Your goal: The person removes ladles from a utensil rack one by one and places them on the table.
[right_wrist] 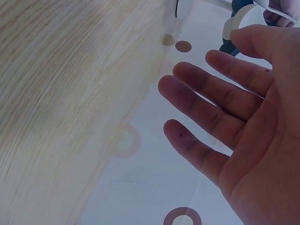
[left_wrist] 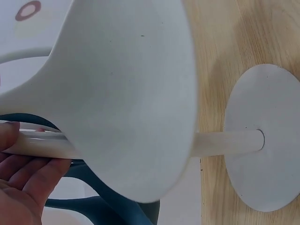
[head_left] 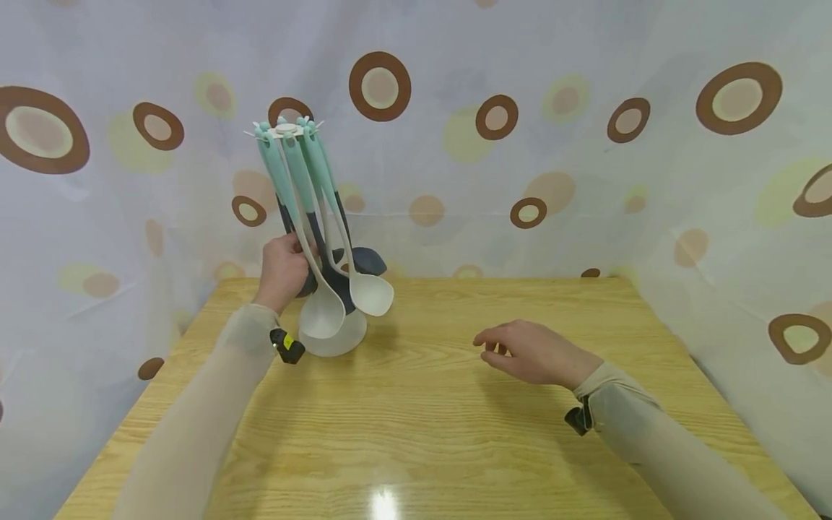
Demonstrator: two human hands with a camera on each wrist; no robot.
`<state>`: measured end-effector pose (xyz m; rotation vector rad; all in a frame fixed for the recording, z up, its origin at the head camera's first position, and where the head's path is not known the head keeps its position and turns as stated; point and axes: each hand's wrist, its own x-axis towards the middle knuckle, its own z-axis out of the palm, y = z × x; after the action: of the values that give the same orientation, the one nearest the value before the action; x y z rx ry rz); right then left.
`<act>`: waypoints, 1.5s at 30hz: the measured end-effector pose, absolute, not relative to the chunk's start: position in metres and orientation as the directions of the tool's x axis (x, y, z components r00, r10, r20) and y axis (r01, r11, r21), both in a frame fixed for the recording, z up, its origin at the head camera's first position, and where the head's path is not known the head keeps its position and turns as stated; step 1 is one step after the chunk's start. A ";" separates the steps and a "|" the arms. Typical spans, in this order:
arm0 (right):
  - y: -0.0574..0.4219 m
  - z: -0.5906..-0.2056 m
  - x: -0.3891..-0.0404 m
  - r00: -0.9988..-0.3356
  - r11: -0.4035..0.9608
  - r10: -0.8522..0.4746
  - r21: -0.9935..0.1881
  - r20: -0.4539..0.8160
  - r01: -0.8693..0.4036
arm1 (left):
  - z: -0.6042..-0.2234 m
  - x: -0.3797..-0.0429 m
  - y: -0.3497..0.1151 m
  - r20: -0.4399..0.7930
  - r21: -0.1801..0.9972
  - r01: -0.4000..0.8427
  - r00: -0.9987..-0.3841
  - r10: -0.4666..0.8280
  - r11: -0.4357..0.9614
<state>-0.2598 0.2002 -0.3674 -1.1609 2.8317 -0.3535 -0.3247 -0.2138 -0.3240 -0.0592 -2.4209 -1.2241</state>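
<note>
A white utensil stand [head_left: 334, 343] with a round base is at the left of the table, several utensils hanging from its top ring. Their handles are mint green, their heads white or dark blue. My left hand [head_left: 284, 269] grips the stand's white pole [left_wrist: 42, 144], thumb on one side and fingers on the other. A white ladle [head_left: 323, 315] hangs in front, beside a white turner [head_left: 372, 295]. In the left wrist view a large white utensil head [left_wrist: 131, 103] covers part of the pole. My right hand [head_left: 536, 352] hovers over the table, fingers loosely spread, holding nothing.
The light wood table [head_left: 422, 419] ends at a patterned curtain [head_left: 442, 159] behind it and at both sides. A dark blue utensil head [head_left: 369, 261] sticks out to the right behind the stand.
</note>
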 end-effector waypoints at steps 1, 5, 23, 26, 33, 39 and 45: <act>0.199 -0.367 -0.260 -0.715 0.690 -0.699 -0.235 0.031 -0.685 | -0.324 -0.323 -0.214 0.387 0.761 0.222 -0.909 -0.152 0.609; 0.196 -0.367 -0.261 -0.717 0.693 -0.696 -0.240 0.021 -0.680 | -0.324 -0.315 -0.213 0.374 0.772 0.218 -0.915 -0.149 0.597; 0.181 -0.360 -0.265 -0.702 0.681 -0.712 -0.239 0.000 -0.692 | -0.324 -0.286 -0.207 0.388 0.737 0.288 -0.921 -0.034 0.612; 0.176 -0.354 -0.269 -0.693 0.671 -0.721 -0.239 0.010 -0.701 | -0.322 -0.287 -0.208 0.365 0.707 0.284 -0.931 0.010 0.648; 0.152 -0.329 -0.282 -0.646 0.629 -0.763 -0.200 0.028 -0.751 | -0.317 -0.286 -0.209 0.353 0.644 0.275 -0.935 0.042 0.714; 0.124 -0.309 -0.296 -0.606 0.588 -0.789 -0.159 0.108 -0.793 | -0.317 -0.284 -0.207 0.360 0.592 0.276 -0.931 0.058 0.757; 0.089 -0.294 -0.307 -0.627 0.600 -0.761 -0.189 0.165 -0.777 | -0.319 -0.285 -0.206 0.375 0.578 0.284 -0.925 0.059 0.765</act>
<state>-0.3075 0.0886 -0.2939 -1.3816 2.8691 -0.3911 -0.2846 -0.2064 -0.3188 -0.2634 -2.6250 -0.9372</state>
